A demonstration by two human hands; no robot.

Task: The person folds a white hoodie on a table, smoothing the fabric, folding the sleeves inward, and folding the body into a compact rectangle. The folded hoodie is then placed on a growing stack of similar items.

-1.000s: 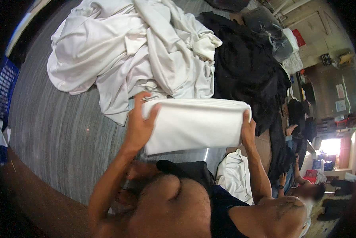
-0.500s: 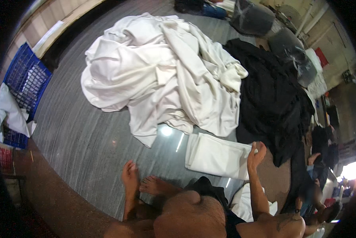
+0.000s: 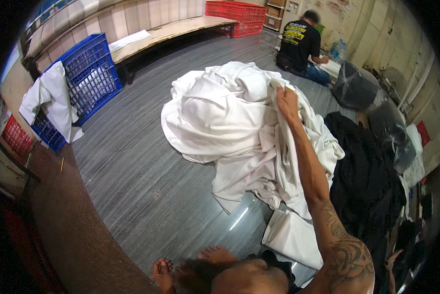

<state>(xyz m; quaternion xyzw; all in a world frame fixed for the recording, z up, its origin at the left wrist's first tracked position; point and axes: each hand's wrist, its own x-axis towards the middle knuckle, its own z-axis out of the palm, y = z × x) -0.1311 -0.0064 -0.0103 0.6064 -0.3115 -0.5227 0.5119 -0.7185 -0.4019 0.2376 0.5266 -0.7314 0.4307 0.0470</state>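
- The right hand (image 3: 287, 102) is closed on a fold near the top of the heap of white cloth (image 3: 220, 117), which lies loosely bunched on the grey floor (image 3: 131, 171).
- The left hand (image 3: 162, 274) is low down beside a bare foot (image 3: 219, 256), fingers curled; whether it grips anything I cannot tell.
- The right forearm (image 3: 308, 161) crosses the heap and hides part of it.
- A folded white cloth (image 3: 293, 237) lies near the person, partly behind the right arm.
- Black cloth (image 3: 364, 176) spreads along the heap's right side, with plastic-wrapped bundles (image 3: 355, 88) beyond.
- Well to the left, a blue crate (image 3: 93, 81) has white fabric (image 3: 56, 90) draped over it.
- Farther back are a low wooden surface (image 3: 180, 32), a red crate (image 3: 237, 18) and a seated person (image 3: 298, 46).
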